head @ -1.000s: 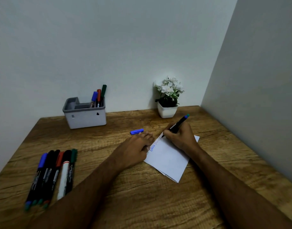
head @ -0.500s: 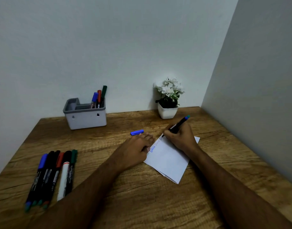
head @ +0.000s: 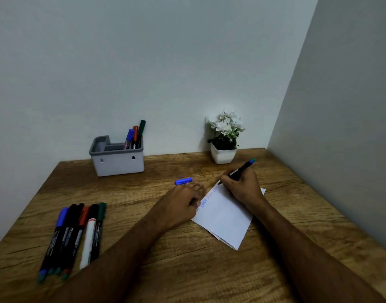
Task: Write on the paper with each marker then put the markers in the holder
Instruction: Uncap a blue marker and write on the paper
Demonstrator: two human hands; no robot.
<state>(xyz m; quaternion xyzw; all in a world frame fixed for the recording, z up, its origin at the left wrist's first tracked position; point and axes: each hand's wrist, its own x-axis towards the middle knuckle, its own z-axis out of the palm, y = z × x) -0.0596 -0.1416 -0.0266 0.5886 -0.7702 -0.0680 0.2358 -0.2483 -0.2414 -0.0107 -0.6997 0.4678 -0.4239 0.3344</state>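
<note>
Head view looks down on a wooden desk where writing is under way. The right hand has its grip clamped on a black marker, fingers curled round the barrel, tip down on the far corner of the white paper, which lies towards the right edge of the desk. Blue writing runs along the paper's left margin. The left hand rests with its fingers on the paper's left edge; how far they curl is hard to make out, but they hold nothing. A loose blue cap lies just beyond that hand.

To do this step well, I judge the left hand should press flat and firm, since the sheet looks light and folded and could skid or lift under the strokes. The marker is best kept at a shallow slant with light pressure, writing away from the wet ink so the palm does not smear it. The cap should stay within reach for recapping.

Six markers wait in a row near the desk's left front corner. The grey holder at the back edge already has three markers standing in its right compartment. A potted plant sits near the back right corner.
</note>
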